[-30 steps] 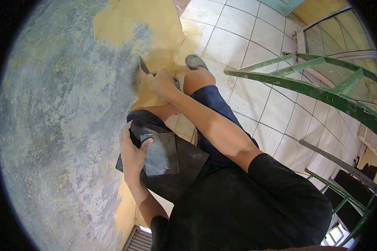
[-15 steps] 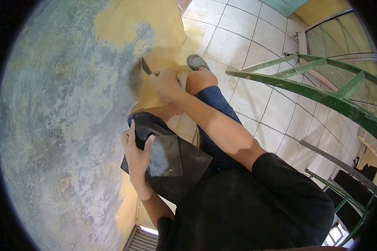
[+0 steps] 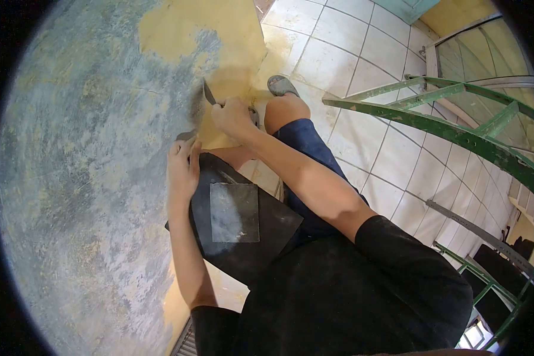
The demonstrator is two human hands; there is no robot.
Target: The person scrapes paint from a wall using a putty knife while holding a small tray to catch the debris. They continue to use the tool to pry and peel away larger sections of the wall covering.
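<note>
My right hand [image 3: 234, 120] is closed round a thin, dark-bladed scraper [image 3: 209, 92], its blade pointing up and toward the wall. The blade tip is close to where grey-blue and yellow patches meet on the wall [image 3: 113, 142]. At the wall's surface, my left hand [image 3: 184, 169] has its fingers bent and pressed together round a small grey flat piece [image 3: 186, 135], which sticks out past the fingertips. Across my lap lies a large dark flat sheet [image 3: 267, 222], and on top of it rests a square grey piece [image 3: 234, 213]. My left forearm crosses the sheet's left edge.
A green ladder [image 3: 421, 121] leans in from the right over the white tiled floor [image 3: 338, 35]. Farther down at the right lies a long grey metal strip [image 3: 480, 231]. My sandaled foot [image 3: 282, 86] is beyond my knee, near the wall's base.
My left hand has left the square grey piece and moved up to the wall, the small grey piece now showing at its fingertips. My right hand and scraper have hardly moved.
</note>
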